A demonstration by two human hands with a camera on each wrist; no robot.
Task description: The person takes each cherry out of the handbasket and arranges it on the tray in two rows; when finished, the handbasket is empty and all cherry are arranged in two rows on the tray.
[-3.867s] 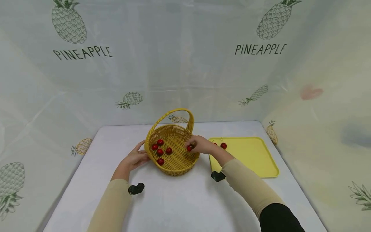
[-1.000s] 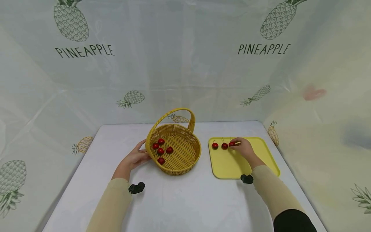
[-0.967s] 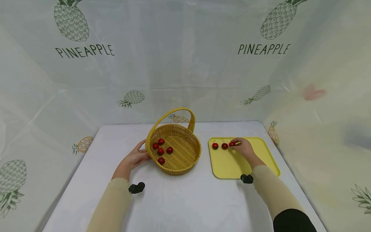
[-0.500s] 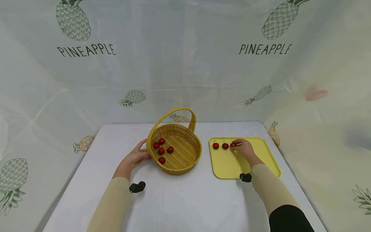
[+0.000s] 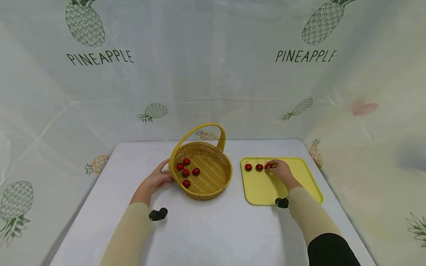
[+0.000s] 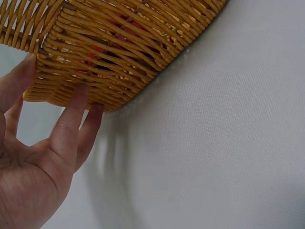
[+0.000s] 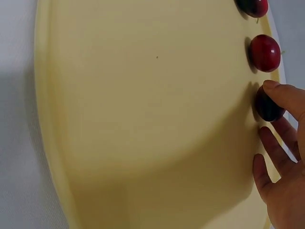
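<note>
Pale grey-white sheeting (image 5: 213,81) printed with pineapples and the word PINEAPPLE hangs behind and around a white table (image 5: 213,236) with rounded far corners. At the left, an arm in a beige sleeve (image 5: 128,236) reaches forward, a small black piece (image 5: 158,214) jutting from its wrist. The left hand (image 5: 155,181) rests against the near-left side of a round, golden-yellow woven basket (image 5: 214,175); its fingers are apart and fairly straight, their tips touching the outer wall. A tall hooped handle (image 5: 221,142) arches over the basket. Inside, five glossy red cherries (image 5: 185,172) lie towards the left, four loosely grouped and one nearer the front; hints of red show through the weave in the left wrist view. Well to the right of the basket lies a flat, pale yellow rectangular tray (image 5: 266,192) with rounded corners. Along its far edge come a first red cherry (image 5: 248,167), then a second red cherry (image 5: 259,167), then a third red cherry (image 5: 267,166), pinched between the thumb and a finger of the right hand (image 5: 281,170). Its other fingers are spread slightly apart. The right sleeve (image 5: 309,208) is beige, turning black (image 5: 332,251) further up.
</note>
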